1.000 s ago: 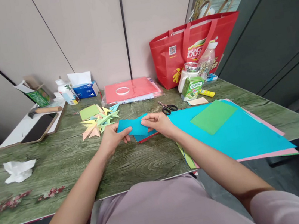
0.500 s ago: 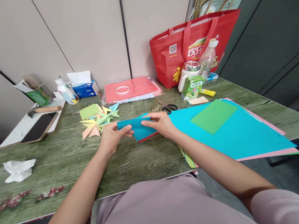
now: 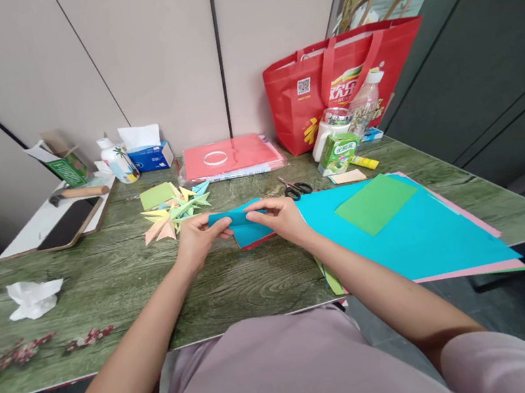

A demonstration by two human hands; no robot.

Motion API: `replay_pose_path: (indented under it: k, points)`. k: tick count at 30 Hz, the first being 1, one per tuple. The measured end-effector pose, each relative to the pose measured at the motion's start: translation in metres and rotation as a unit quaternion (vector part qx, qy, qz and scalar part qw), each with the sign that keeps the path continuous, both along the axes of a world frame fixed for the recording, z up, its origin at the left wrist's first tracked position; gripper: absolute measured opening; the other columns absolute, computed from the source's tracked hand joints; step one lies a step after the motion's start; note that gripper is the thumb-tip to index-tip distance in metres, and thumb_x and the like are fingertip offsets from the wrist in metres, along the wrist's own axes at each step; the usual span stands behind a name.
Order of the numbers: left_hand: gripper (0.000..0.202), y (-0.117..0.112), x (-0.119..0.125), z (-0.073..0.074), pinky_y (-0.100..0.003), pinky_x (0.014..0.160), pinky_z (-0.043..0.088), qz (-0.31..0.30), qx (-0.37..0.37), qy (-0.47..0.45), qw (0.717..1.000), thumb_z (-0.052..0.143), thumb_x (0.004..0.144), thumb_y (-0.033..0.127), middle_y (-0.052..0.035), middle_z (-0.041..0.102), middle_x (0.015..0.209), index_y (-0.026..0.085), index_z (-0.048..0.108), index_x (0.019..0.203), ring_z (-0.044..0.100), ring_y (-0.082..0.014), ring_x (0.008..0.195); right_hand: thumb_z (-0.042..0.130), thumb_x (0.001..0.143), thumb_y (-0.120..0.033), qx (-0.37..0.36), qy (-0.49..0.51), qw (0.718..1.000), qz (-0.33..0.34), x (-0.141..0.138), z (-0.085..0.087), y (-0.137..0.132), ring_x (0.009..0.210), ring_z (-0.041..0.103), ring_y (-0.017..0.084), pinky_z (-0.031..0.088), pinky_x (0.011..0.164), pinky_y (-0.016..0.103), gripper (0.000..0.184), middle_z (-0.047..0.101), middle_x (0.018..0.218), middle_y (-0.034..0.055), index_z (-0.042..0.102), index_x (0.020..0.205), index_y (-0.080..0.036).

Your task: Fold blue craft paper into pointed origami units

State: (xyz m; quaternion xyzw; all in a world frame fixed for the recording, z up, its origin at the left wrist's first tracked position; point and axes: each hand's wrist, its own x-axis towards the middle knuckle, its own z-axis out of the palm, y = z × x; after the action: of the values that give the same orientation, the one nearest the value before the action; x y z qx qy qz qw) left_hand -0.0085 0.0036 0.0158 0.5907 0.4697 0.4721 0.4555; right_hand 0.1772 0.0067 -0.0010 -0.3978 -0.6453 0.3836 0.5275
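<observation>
Both my hands hold a small blue paper piece (image 3: 238, 217) just above the green wood-grain table (image 3: 108, 294). My left hand (image 3: 198, 238) pinches its left end with thumb and fingers. My right hand (image 3: 282, 216) pinches its right end and top edge. Under the paper lies a small stack of blue and red squares (image 3: 255, 237). A cluster of folded paper stars (image 3: 174, 213) in pastel colours sits just left of my left hand.
Large blue, pink and green sheets (image 3: 408, 233) with a green square (image 3: 375, 204) cover the right side. Scissors (image 3: 295, 187), a red folder (image 3: 229, 158), a red bag (image 3: 341, 81), jars, a glue stick (image 3: 363, 162), tissue box (image 3: 150, 154), phone (image 3: 67, 224) and crumpled tissue (image 3: 33, 298) surround.
The blue paper has been folded narrower, its top edge brought down into a thinner strip. Both hands have stayed in place, fingers shifting along the fold.
</observation>
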Motion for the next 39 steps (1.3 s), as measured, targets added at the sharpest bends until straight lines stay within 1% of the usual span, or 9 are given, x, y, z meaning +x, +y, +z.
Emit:
replay_pose_path:
  k: [11,19,21,24,26,28,32,36,39]
  points:
    - [0.023,-0.001,0.001,-0.001,-0.028,0.056,0.053,-0.009,0.007,0.025,1.000,0.071,0.062,0.036,-0.0036,0.068,0.058,0.013,0.066,0.065,0.062,-0.0159,0.053,0.067,0.068,-0.031,0.009,-0.023,0.999,-0.028,-0.001,0.002,-0.002,0.070,0.062,0.017,0.048,0.062,0.028,0.013,0.070,0.076,0.0012,0.071,0.074,-0.020]
    - [0.024,-0.003,0.002,0.003,-0.028,0.056,0.052,-0.002,0.002,0.031,1.000,0.071,0.062,0.036,-0.0046,0.067,0.057,0.013,0.065,0.059,0.061,-0.0158,0.052,0.069,0.066,-0.031,0.013,-0.019,1.000,-0.018,-0.001,0.001,-0.002,0.071,0.062,0.017,0.049,0.063,0.028,0.014,0.070,0.077,0.0010,0.070,0.074,-0.020]
    - [0.025,-0.003,0.002,0.002,-0.029,0.056,0.053,-0.006,0.001,0.022,1.000,0.071,0.062,0.036,-0.0045,0.067,0.058,0.012,0.066,0.066,0.062,-0.0165,0.052,0.069,0.066,-0.031,0.012,-0.017,1.000,-0.019,-0.002,0.001,-0.002,0.070,0.062,0.017,0.048,0.064,0.029,0.013,0.070,0.075,0.0012,0.071,0.073,-0.020]
    - [0.044,-0.001,0.002,0.000,-0.030,0.057,0.054,-0.010,-0.020,-0.020,1.000,0.073,0.061,0.036,-0.0029,0.068,0.063,0.013,0.062,0.097,0.065,-0.0181,0.057,0.069,0.066,-0.031,0.017,-0.009,0.999,-0.028,-0.002,-0.001,-0.001,0.073,0.063,0.019,0.049,0.066,0.030,0.013,0.070,0.077,0.0020,0.071,0.073,-0.021]
    - [0.054,0.000,0.002,-0.001,-0.030,0.057,0.055,-0.004,-0.058,-0.041,0.997,0.074,0.061,0.035,-0.0038,0.069,0.069,0.013,0.055,0.107,0.066,-0.0186,0.059,0.069,0.067,-0.031,0.036,0.004,0.998,-0.044,-0.001,-0.003,0.000,0.076,0.064,0.019,0.050,0.070,0.032,0.012,0.071,0.079,0.0025,0.071,0.073,-0.021]
    - [0.052,-0.001,0.003,-0.001,-0.031,0.057,0.056,-0.006,-0.105,-0.053,0.993,0.075,0.061,0.035,-0.0078,0.069,0.076,0.011,0.054,0.103,0.067,-0.0194,0.060,0.068,0.068,-0.031,0.076,0.020,0.995,-0.065,-0.001,-0.005,0.002,0.078,0.064,0.019,0.050,0.073,0.032,0.011,0.071,0.080,0.0027,0.071,0.073,-0.022]
    - [0.055,-0.007,0.008,0.003,-0.034,0.060,0.056,-0.062,-0.151,-0.118,0.979,0.077,0.059,0.033,-0.0155,0.067,0.097,0.010,0.051,0.102,0.068,-0.0240,0.074,0.065,0.073,-0.026,0.177,0.006,0.980,-0.085,0.001,-0.007,0.003,0.080,0.063,0.017,0.049,0.077,0.033,0.008,0.070,0.083,0.0032,0.071,0.077,-0.023]
    - [0.060,-0.009,0.011,0.003,-0.036,0.070,0.055,-0.091,-0.126,-0.186,0.970,0.079,0.057,0.024,-0.0080,0.067,0.091,0.014,0.049,0.107,0.066,-0.0224,0.081,0.062,0.077,-0.024,0.244,-0.075,0.965,-0.056,0.001,-0.008,0.000,0.085,0.062,0.016,0.048,0.081,0.035,0.010,0.070,0.087,0.0025,0.070,0.083,-0.025]
    - [0.052,-0.006,0.010,0.001,-0.034,0.073,0.054,-0.082,-0.090,-0.204,0.971,0.079,0.055,0.018,-0.0023,0.066,0.083,0.015,0.052,0.099,0.064,-0.0163,0.076,0.066,0.073,-0.028,0.268,-0.121,0.955,-0.040,-0.001,-0.007,-0.001,0.090,0.060,0.017,0.046,0.085,0.036,0.012,0.069,0.090,0.0028,0.069,0.085,-0.025]
